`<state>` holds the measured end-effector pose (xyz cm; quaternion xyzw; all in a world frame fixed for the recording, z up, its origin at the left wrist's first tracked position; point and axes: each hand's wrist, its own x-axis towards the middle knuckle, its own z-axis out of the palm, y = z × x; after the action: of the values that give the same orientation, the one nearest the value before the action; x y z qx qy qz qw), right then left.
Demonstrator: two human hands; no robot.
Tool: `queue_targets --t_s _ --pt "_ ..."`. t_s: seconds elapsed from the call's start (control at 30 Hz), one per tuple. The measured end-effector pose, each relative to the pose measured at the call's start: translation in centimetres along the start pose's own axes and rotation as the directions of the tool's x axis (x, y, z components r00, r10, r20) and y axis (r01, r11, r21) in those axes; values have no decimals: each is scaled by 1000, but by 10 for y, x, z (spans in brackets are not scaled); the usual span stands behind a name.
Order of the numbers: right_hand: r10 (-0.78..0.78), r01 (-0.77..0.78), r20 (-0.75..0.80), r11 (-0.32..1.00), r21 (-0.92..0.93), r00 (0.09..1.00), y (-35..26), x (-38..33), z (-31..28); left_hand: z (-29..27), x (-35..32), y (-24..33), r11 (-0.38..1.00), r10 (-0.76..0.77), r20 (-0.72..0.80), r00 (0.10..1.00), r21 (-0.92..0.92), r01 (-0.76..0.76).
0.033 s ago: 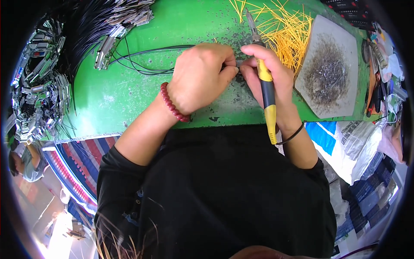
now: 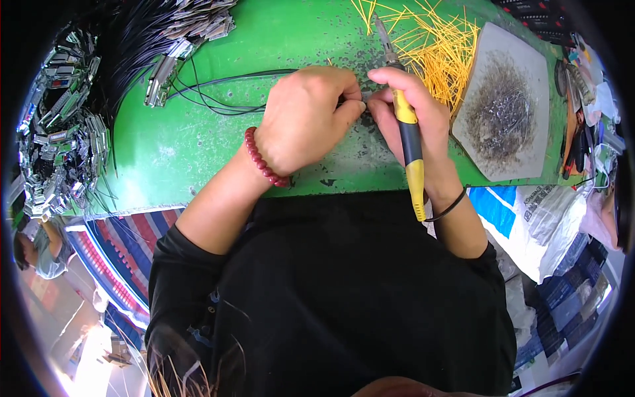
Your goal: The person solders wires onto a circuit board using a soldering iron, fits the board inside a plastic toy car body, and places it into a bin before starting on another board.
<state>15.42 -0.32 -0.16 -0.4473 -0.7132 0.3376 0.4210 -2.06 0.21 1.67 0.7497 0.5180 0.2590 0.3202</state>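
My left hand (image 2: pixel 305 122) is closed, with the thumb and fingertips pinched together over the green table (image 2: pixel 218 155). Thin black wires (image 2: pixel 231 109) run from a metal-cased part with a connector end (image 2: pixel 162 76) on the left into that pinch. The hand hides the wire ends. A soldering iron (image 2: pixel 411 142) with a yellow and black handle is held in my right hand (image 2: pixel 423 112), its metal tip pointing up and away over the table. The thumb and finger of my right hand come close to the left fingertips; whether they pinch anything small there cannot be told.
Many thin yellow sticks or wires (image 2: pixel 436 59) lie behind the soldering iron. Beside them rests a grey slab (image 2: pixel 529 86) with dark burnt residue. Metal-cased parts (image 2: pixel 63 142) with black wires pile up at the left. Tools (image 2: pixel 574 142) lie near the right edge.
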Motion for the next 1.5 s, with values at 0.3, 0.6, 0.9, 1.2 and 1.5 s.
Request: queue_targets --t_s 0.3,0.6,0.9,1.2,1.5 --pt "153 -137 -69 969 204 986 0 -17 -35 4 2 2 999 -12 4 1000 33 11" --pt "226 -164 -145 922 351 963 3 -53 -52 8 3 5 994 7 -31 1000 105 -4" --pt "283 -198 -141 880 431 949 10 -60 -43 11 2 5 988 13 -64 998 152 -3" --pt "224 -168 -134 926 339 965 9 -57 -42 11 3 9 985 -41 -49 998 167 49" --pt "215 -151 -151 925 349 965 12 -59 -41 13 3 7 984 -1 -81 997 178 15"
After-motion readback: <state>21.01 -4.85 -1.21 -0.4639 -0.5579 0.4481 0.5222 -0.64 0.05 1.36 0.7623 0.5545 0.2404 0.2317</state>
